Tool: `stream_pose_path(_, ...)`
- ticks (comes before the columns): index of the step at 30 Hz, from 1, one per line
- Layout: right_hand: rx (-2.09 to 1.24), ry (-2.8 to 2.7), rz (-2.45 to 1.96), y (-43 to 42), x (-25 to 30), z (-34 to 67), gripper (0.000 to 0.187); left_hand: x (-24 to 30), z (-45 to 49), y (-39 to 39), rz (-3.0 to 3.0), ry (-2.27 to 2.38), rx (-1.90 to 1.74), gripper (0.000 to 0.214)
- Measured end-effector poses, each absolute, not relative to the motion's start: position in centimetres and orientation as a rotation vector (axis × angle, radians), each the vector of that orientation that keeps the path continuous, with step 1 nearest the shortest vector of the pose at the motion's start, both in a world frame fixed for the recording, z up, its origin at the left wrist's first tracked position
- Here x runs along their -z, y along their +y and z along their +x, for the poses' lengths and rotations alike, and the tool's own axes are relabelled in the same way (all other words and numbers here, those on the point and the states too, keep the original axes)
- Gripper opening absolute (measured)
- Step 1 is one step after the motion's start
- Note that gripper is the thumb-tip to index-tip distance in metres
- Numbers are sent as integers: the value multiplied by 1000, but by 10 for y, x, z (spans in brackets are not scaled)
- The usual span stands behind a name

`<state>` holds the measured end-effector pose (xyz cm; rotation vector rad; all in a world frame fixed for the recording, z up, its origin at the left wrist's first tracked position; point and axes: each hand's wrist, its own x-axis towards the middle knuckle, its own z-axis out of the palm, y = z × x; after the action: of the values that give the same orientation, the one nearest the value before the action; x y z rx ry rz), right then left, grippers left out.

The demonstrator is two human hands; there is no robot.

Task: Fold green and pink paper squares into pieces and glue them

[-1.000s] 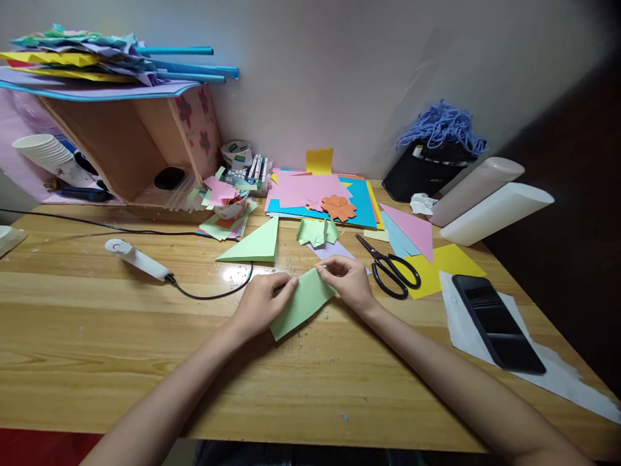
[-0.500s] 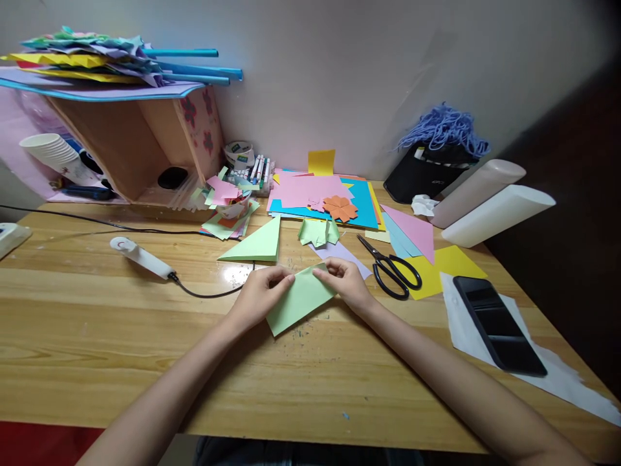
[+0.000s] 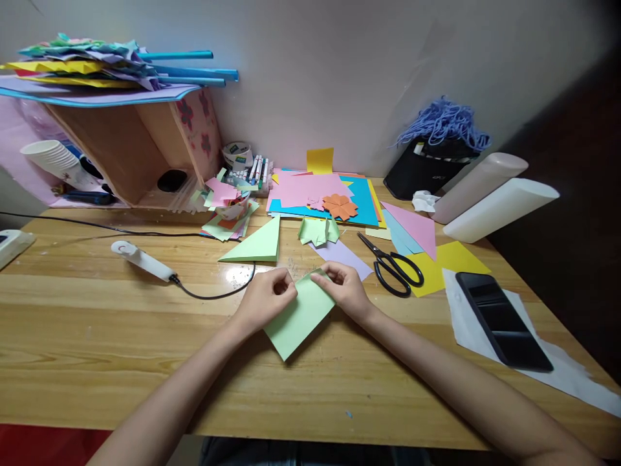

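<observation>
A light green sheet of paper [image 3: 298,317] lies on the wooden table [image 3: 97,336] in front of me, one corner pointing toward me. My left hand [image 3: 264,301] pinches its upper left edge with fingers closed. My right hand [image 3: 342,288] pinches the upper right edge, fingers curled onto the paper. Both hands meet near the paper's far corner.
Behind lie a green paper triangle [image 3: 255,244], a folded green piece [image 3: 316,231], an orange paper flower [image 3: 339,206] on stacked coloured sheets [image 3: 361,197], and black scissors [image 3: 395,266]. A phone [image 3: 502,320] rests at the right, a corded white tool [image 3: 140,259] at the left.
The green paper has turned slightly, its near corner now lower and more toward me. Both hands stay pinched on its far edges, shifted slightly closer together.
</observation>
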<state>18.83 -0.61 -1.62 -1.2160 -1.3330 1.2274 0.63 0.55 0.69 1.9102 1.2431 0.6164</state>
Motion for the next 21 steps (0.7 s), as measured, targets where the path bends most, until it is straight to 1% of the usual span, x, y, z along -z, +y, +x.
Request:
stream_pose_path(13, -1084, -969, -1295, 11, 21, 205, 28, -14, -24, 27, 1939, 1437, -634, 15)
stream_pose_path(16, -1110, -956, -1301, 13, 21, 206, 29, -17, -25, 27, 2024, 1558, -762, 15)
stream_pose_path(18, -1140, -969, -1307, 13, 21, 206, 28, -20, -21, 23, 2127, 1465, -847, 17)
stream_pose_path(19, -1152, -974, -1310, 13, 22, 206, 27, -22, -18, 21, 2196, 1329, -849, 25)
stream_pose_path(21, -1175, -981, -1314, 13, 23, 206, 26, -25, -11, 14, 2322, 1055, -716, 61)
